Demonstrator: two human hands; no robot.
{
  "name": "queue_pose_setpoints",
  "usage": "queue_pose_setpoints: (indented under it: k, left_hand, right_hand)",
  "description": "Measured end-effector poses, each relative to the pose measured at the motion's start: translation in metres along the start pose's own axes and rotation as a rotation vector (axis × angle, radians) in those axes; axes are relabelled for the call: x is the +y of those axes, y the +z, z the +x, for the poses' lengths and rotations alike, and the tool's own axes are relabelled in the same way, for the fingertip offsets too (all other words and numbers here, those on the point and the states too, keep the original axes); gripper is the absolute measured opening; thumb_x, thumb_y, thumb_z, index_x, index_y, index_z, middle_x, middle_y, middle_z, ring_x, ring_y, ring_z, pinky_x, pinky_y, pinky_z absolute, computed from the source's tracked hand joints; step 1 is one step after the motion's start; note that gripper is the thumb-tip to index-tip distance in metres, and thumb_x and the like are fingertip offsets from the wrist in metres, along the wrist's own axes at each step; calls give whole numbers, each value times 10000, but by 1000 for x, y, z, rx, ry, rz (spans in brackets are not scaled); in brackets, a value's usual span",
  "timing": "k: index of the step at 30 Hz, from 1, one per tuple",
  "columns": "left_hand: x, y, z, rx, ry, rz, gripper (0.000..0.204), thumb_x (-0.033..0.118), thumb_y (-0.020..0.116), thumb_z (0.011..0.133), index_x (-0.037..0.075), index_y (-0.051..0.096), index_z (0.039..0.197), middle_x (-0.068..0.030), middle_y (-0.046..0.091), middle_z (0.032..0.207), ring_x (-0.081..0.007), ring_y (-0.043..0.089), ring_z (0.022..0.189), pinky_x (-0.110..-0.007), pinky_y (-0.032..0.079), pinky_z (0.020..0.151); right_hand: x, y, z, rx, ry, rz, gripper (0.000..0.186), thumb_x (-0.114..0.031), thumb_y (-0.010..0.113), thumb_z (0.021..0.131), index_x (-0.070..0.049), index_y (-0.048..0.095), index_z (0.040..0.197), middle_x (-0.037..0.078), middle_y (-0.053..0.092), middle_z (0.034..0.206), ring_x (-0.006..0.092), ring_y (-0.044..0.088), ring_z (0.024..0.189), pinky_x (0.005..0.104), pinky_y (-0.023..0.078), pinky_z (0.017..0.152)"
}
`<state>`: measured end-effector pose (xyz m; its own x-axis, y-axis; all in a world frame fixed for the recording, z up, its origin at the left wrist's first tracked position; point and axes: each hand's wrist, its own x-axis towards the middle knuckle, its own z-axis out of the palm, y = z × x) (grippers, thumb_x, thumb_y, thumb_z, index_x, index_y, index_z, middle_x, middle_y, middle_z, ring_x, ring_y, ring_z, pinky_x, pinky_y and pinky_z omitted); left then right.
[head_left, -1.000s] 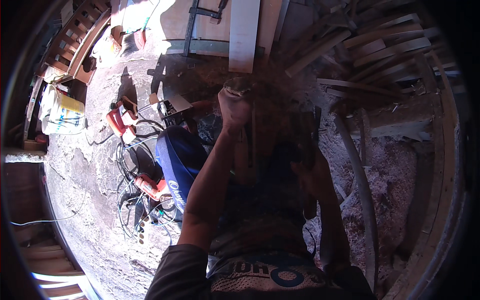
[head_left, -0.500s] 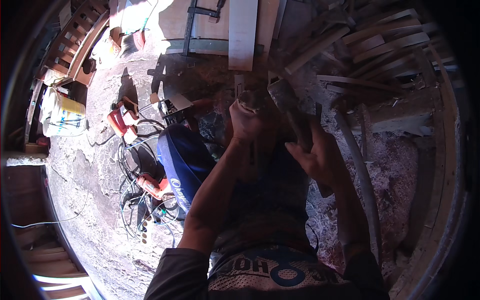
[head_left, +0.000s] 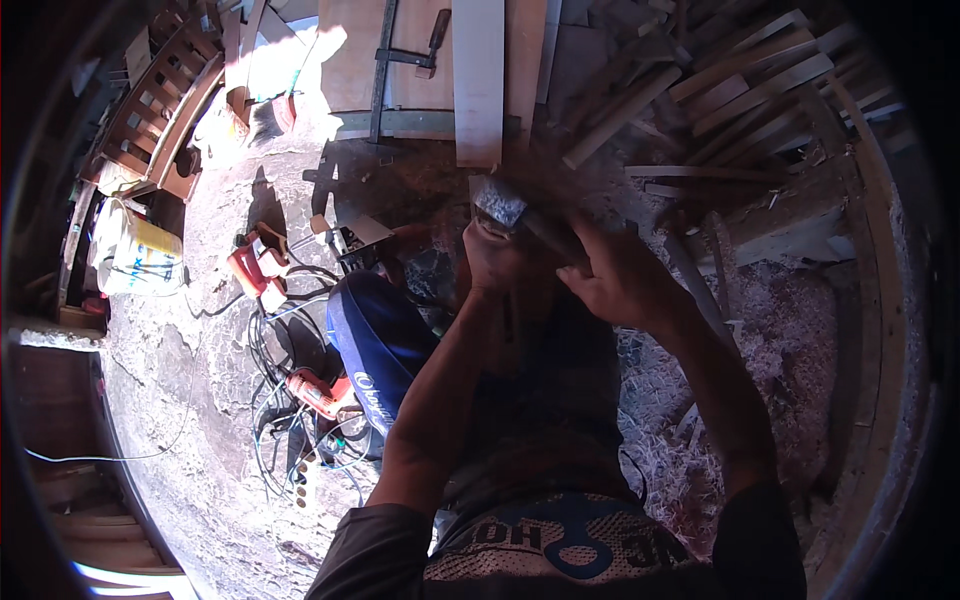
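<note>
My left hand [head_left: 490, 262] is closed round an upright tool that looks like a chisel, its blade hidden below the fist. Over the fist sits the blocky head of a hammer [head_left: 500, 204], at the top of that tool and covering most of it. My right hand [head_left: 622, 278] grips the hammer by its dark handle [head_left: 556, 237], which slants down to the right. Under my hands, between my knees, lies a piece of wood in deep shadow, and its details are hard to make out. My left knee [head_left: 378, 330], in blue trousers, is beside it.
A pale board [head_left: 478, 85] and a bar clamp [head_left: 405, 57] lie ahead. Wood offcuts [head_left: 745, 95] are piled at the far right, above shavings [head_left: 760, 350]. To the left are a red power tool [head_left: 258, 268], a red drill [head_left: 318, 392], tangled cords and a white-yellow bucket [head_left: 140, 250].
My right hand has swung the hammer left and down, from beside my left fist onto the top of the tool. My left hand keeps its grip. The view has shifted slightly.
</note>
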<state>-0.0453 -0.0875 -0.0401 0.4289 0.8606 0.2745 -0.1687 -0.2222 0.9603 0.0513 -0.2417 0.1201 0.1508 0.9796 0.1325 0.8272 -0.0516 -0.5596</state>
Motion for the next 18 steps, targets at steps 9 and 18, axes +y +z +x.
queue_pose_setpoints:
  k: [9,18]
  left_hand:
    - [9,2,-3,28,-34,20,79,100,709,834,22,719,840,-16,719,781,-99,626,689,-288,501,633]
    - [-9,-3,-17,-9,-36,-113,140,56,701,834,1,736,959,-17,734,861,-79,632,734,-287,521,659]
  right_hand:
    - [-73,-91,52,800,-175,-173,228,-136,702,913,-41,594,1089,24,640,768,126,605,630,294,470,598]
    - [-19,-9,-2,-136,146,-89,539,-115,689,854,0,471,1334,261,687,934,444,698,868,515,538,746]
